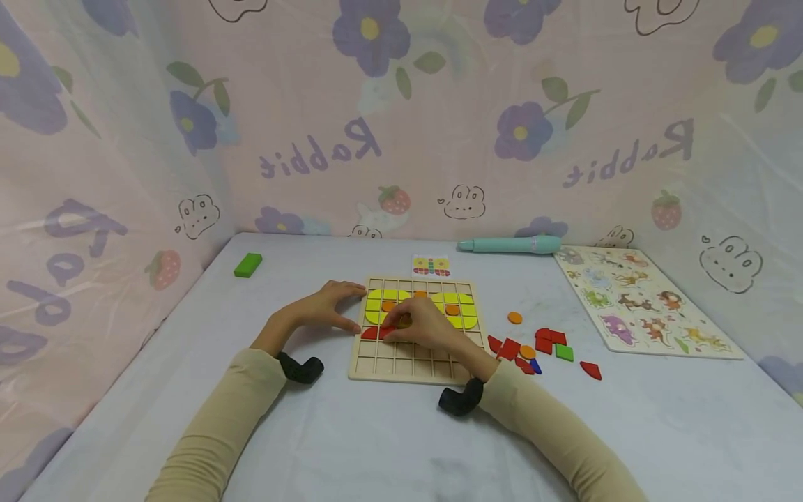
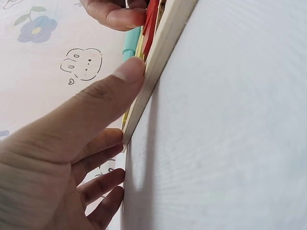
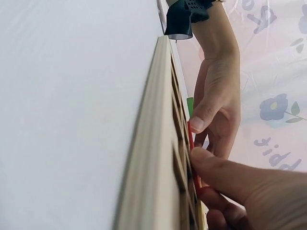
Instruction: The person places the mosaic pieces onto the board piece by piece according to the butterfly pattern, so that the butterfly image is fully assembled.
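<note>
A wooden grid board lies on the table with yellow pieces and orange round pieces set in its upper rows. My left hand is at the board's left edge, thumb and fingers spread along it; the left wrist view shows the thumb against the rim. Over the board's left middle, my right hand pinches a red piece between thumb and fingers, low over the grid. Just left of those fingertips, a red curved piece lies in the row below the yellow ones. The right palm hides some middle cells.
A small pattern card sits behind the board. To the right are loose red pieces, a green square and an orange disc. Farther back are a teal pen and an animal puzzle board. A green block lies back left.
</note>
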{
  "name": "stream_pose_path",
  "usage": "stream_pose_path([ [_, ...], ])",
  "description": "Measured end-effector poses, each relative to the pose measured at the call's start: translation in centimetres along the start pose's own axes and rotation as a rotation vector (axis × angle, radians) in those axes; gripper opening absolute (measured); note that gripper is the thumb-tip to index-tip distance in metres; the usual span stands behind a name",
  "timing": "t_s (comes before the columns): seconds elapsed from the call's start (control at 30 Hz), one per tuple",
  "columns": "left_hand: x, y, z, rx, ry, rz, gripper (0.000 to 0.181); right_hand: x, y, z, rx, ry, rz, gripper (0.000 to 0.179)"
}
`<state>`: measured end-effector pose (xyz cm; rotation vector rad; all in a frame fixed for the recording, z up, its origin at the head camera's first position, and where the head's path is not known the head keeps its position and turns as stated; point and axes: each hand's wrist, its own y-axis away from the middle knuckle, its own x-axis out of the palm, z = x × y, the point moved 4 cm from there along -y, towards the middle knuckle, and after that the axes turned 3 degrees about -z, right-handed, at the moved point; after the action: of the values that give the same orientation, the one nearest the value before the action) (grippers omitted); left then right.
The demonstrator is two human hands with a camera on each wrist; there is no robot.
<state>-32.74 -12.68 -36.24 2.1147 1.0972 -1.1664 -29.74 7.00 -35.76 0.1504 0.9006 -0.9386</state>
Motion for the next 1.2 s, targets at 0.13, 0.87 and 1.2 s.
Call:
stream_pose_path([
  [0.13,0.0,0.0,0.0,0.007,0.010,-0.001,0.079,0.2,-0.2,0.2,-0.052,0.014,0.010,0.015],
  [0.87,0.0,0.2,-0.2,-0.027,-0.011,-0.003,0.080,-10.7,7.7,-2.6,0.189,0.068,-0.198,0.017],
  [1.2,0.1,0.1,0.0,-0.019,-0.002,-0.005,0.079,-16.7,13.6,-7.7,0.304,0.123,-0.185,0.026],
])
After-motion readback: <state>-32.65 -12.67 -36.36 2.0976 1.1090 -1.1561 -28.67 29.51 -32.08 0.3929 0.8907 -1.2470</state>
